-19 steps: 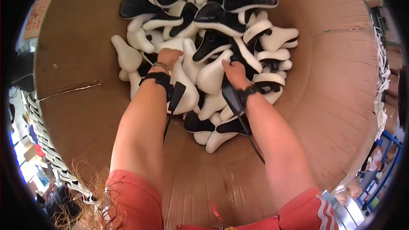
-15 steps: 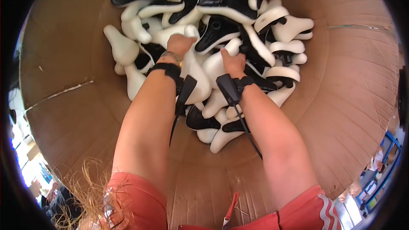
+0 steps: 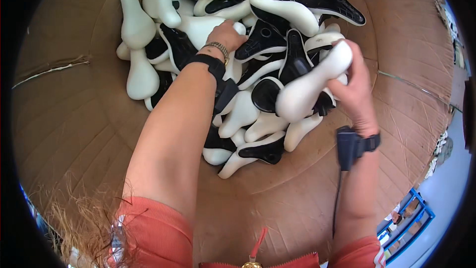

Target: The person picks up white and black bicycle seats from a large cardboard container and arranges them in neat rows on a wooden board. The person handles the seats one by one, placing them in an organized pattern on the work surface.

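Note:
A heap of bicycle saddles, white padded tops over black undersides, lies inside a big round cardboard container. My right hand (image 3: 356, 89) grips one white saddle (image 3: 310, 87) by its narrow nose and has it raised above the right side of the heap, its wide end pointing down and left. Toward the middle, my left hand (image 3: 224, 37) is closed around the nose of another white saddle (image 3: 198, 29), which still rests among the others; its fingertips are partly hidden. Right beside that hand sits an overturned saddle with its black underside (image 3: 260, 41) showing.
The brown cardboard wall (image 3: 59, 104) curves all around the heap. Black devices with cables are strapped to both wrists, such as the right wrist device (image 3: 348, 146). Outside the container at the lower right stands a blue metal rack (image 3: 409, 223).
My right hand has come up and right from the heap with a white saddle in it. The left hand stays at its saddle's nose. The view has shifted, and some saddles at the top lie differently.

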Available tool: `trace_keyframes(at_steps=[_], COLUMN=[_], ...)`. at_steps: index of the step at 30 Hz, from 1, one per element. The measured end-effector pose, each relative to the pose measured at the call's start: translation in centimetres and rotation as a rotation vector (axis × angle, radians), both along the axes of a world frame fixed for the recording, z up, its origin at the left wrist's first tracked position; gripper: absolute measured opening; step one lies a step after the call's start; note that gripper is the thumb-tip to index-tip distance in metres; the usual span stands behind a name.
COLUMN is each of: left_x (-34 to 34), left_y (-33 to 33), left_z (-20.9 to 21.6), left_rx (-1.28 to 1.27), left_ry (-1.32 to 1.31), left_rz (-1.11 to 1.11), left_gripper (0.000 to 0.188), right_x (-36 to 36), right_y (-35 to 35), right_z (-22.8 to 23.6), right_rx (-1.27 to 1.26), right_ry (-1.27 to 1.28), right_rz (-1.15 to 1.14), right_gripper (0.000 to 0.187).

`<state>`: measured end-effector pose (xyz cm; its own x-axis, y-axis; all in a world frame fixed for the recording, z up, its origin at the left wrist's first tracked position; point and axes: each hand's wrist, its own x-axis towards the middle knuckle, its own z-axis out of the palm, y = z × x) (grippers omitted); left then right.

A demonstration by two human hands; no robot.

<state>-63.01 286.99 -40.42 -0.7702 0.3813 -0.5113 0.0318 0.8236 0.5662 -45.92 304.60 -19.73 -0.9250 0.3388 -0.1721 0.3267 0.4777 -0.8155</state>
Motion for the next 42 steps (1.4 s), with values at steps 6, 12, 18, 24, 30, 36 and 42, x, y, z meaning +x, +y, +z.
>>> trace_keyframes(at_steps=[6, 12, 18, 24, 30, 36, 42], left_x=[1.0, 1.3, 0.6, -0.3, -1.1, 2.4, 10.7], left_y=[0.2, -7.3, -13.8, -16.1, -16.5, -23.3, -34.9], left_z=[3.1, 7.4, 10.9, 17.6, 29.9, 46.7, 57.3], left_rx=[-0.011, 0.243, 0.385, 0.376, 0.508, 1.024, 1.118], left_ry=[-0.144, -0.019, -0.171, -0.131, -0.032, 0.055, 0.201], left_rz=[-0.119, -0.05, 0.033, -0.015, -0.385, -0.433, -0.523], left_gripper=[0.045, 0.06, 0.038, 0.04, 0.033, 0.033, 0.021], right_x=[-3.0, -7.4, -6.0, -7.6, -11.4, -12.3, -9.0], right_y=[3.5, -4.3, -11.6, -10.2, -8.8, -17.4, -32.2], right_z=[2.5, -3.0, -14.6, -13.8, 7.9, 33.4, 47.1], right_rx=[-0.234, 0.944, 1.153, 1.108, 0.21, 0.061, 0.24], right_ry=[0.073, -0.287, -0.45, -0.221, 0.111, -0.029, -0.232], right_rz=[-0.073, 0.763, 0.936, 0.832, 0.697, 1.023, 1.392], right_gripper=[0.056, 0.059, 0.043, 0.013, 0.033, 0.036, 0.032])
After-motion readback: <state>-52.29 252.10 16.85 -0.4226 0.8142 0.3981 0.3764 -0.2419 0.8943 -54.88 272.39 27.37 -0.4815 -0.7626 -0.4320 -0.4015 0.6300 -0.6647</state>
